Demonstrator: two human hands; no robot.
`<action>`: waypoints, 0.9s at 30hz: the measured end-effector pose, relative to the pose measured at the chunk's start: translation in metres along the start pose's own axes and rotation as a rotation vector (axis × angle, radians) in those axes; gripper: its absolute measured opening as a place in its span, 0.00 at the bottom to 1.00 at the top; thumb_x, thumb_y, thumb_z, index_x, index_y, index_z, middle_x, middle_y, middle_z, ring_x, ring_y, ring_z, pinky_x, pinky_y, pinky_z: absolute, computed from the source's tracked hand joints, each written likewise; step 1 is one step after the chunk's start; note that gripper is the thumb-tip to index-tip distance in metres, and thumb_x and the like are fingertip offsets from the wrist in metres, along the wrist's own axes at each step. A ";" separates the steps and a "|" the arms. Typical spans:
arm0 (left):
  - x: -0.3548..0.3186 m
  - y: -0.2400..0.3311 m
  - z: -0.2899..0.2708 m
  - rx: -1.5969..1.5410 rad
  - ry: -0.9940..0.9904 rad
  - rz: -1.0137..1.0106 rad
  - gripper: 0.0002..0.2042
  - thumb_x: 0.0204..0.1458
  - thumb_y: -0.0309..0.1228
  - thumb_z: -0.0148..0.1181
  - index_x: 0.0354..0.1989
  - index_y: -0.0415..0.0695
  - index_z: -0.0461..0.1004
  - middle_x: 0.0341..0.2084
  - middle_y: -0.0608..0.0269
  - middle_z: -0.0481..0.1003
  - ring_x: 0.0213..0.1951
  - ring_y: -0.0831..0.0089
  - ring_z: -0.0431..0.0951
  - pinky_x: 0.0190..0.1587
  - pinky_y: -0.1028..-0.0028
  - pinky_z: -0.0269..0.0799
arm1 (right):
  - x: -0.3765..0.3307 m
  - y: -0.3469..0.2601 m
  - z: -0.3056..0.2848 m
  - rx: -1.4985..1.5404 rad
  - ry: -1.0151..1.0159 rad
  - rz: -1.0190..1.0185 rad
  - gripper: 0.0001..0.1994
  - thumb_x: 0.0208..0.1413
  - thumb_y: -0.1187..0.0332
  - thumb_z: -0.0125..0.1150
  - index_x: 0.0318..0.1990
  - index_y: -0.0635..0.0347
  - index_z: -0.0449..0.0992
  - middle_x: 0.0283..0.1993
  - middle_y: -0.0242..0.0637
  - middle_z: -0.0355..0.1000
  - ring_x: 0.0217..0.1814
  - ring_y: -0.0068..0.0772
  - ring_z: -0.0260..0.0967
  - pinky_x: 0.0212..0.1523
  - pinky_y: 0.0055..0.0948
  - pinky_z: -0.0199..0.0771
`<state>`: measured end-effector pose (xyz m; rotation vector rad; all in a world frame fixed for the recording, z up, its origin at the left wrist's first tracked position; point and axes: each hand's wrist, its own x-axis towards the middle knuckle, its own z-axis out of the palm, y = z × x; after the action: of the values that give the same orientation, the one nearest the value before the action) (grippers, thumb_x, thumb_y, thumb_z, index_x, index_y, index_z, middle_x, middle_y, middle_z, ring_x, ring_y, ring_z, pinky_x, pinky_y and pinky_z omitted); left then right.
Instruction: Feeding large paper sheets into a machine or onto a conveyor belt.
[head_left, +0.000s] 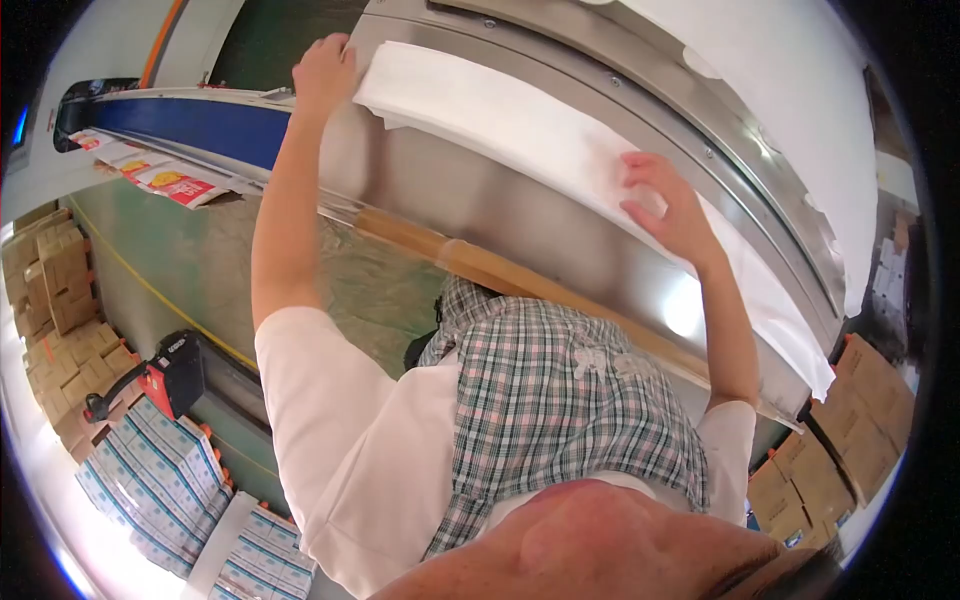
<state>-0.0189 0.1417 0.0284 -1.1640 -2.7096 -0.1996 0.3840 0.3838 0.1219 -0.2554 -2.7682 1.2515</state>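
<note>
A long, thin white sheet (480, 95) with folded edges lies in a strip along a sloping metal surface (470, 185). Its left end stops a short way right of my left hand (325, 75), which bends over the upper left corner of the metal with its fingertips hidden. My right hand (668, 208) is beside the middle of the sheet, thumb and fingers spread in a C shape. Its fingertips are at the white material; whether they touch it I cannot tell. Nothing shows between them.
A blue conveyor belt (190, 125) runs off to the left, with printed red and white bags (165, 175) along its side. A brown bar (440, 245) edges the metal near my body. Cardboard boxes (70, 270), a red and black handle unit (175, 375) and blue-white cartons (160, 480) stand lower left; more boxes (805, 480) stand right.
</note>
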 end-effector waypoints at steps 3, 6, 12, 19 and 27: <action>-0.033 -0.004 -0.001 -0.583 -0.232 -0.264 0.11 0.49 0.35 0.51 0.35 0.42 0.73 0.26 0.61 0.75 0.27 0.70 0.75 0.31 0.70 0.71 | 0.039 -0.005 -0.013 0.066 0.006 0.041 0.12 0.44 0.72 0.60 0.38 0.60 0.69 0.45 0.38 0.67 0.46 0.34 0.64 0.48 0.29 0.64; -0.078 0.022 -0.001 -1.047 -0.551 -0.614 0.11 0.50 0.32 0.53 0.34 0.36 0.72 0.24 0.61 0.74 0.23 0.75 0.74 0.26 0.77 0.72 | 0.106 -0.007 0.006 0.071 -0.075 0.041 0.14 0.48 0.65 0.59 0.42 0.60 0.69 0.43 0.36 0.69 0.43 0.29 0.65 0.45 0.27 0.65; -0.082 0.046 -0.001 -1.089 -0.564 -0.715 0.09 0.48 0.28 0.56 0.32 0.34 0.71 0.23 0.60 0.74 0.21 0.74 0.75 0.21 0.76 0.72 | 0.248 -0.007 0.085 -0.005 -0.391 0.143 0.37 0.41 0.40 0.58 0.46 0.67 0.69 0.46 0.43 0.68 0.49 0.32 0.65 0.48 0.26 0.64; -0.087 0.032 0.021 -0.828 -0.434 -0.426 0.06 0.45 0.26 0.56 0.25 0.35 0.74 0.18 0.57 0.75 0.19 0.74 0.76 0.20 0.77 0.71 | 0.301 -0.001 0.138 0.202 -0.910 0.353 0.37 0.37 0.41 0.62 0.49 0.64 0.68 0.44 0.37 0.70 0.42 0.27 0.69 0.43 0.28 0.68; -0.071 0.034 0.000 -1.146 -0.378 -0.769 0.07 0.44 0.22 0.55 0.32 0.34 0.73 0.23 0.60 0.75 0.21 0.75 0.75 0.22 0.77 0.71 | 0.291 -0.020 0.107 0.546 -0.973 0.352 0.33 0.38 0.46 0.64 0.47 0.62 0.70 0.41 0.35 0.71 0.39 0.25 0.70 0.40 0.25 0.70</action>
<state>0.0539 0.1148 0.0147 -0.1381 -3.2283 -1.9778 0.0799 0.3476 0.0711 -0.0887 -2.9202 2.7589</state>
